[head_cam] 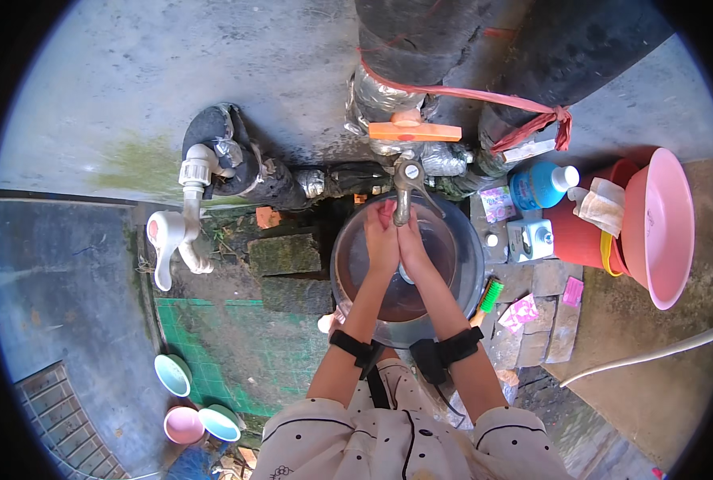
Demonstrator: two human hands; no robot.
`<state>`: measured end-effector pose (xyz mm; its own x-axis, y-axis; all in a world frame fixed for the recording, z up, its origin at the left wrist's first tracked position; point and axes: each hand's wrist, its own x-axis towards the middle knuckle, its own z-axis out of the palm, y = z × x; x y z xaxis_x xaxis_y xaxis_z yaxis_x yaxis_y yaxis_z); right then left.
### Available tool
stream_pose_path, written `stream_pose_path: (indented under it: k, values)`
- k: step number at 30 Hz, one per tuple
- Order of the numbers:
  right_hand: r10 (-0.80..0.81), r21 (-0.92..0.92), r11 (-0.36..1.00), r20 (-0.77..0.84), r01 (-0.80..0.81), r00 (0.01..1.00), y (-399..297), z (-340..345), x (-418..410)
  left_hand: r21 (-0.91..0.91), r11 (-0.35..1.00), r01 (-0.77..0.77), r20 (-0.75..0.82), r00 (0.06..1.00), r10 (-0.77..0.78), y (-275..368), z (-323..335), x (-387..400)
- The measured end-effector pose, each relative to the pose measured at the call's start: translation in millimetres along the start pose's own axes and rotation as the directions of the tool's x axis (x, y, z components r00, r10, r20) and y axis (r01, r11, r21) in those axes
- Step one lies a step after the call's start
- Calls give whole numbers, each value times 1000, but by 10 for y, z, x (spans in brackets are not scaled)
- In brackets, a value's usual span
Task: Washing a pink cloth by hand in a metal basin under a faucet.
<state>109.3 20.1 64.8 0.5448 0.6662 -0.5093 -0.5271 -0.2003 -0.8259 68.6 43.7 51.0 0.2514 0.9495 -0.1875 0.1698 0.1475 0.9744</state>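
Both of my hands are together beneath a metal water tap (403, 186), above a large round basin (475, 264) with dark inside. My left hand (382, 243) touches a small pink thing (385, 211), perhaps soap or cloth, at its fingertips; the tap and fingers partly hide it, so its grip is unclear. Pressed beside it is my right hand (412, 243), its fingers partly behind the spout. Whether water runs over them cannot be told. Black straps go round both forearms.
Right of the basin stand a blue bottle (533, 187), a white bottle (529, 239), a green-bristled brush (490, 295) and a red bucket (572, 231) with a pink basin (670, 228). On the left are a white plastic tap (167, 240), mossy bricks (284, 255) and green netting (212, 354).
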Motion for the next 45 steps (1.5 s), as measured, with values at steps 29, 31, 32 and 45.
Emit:
stream_pose_path:
  k: [29, 31, 32, 45]
  values:
    - [-436, -458, 795, 23, 397, 900, -64, 95, -62, -412, 860, 301, 213, 950, -230, -91, -192, 155]
    - [-428, -449, 822, -81, 350, 900, -163, 115, -87, -480, 821, 310, 215, 949, -232, 75, -78, 107]
    - [-402, -433, 840, -91, 327, 911, -157, 106, -31, -513, 798, 315, 125, 948, -294, 175, -7, 88]
    - [26, 27, 999, 231, -33, 973, -397, -289, 166, -148, 890, 430, 239, 889, -390, 284, -386, 154]
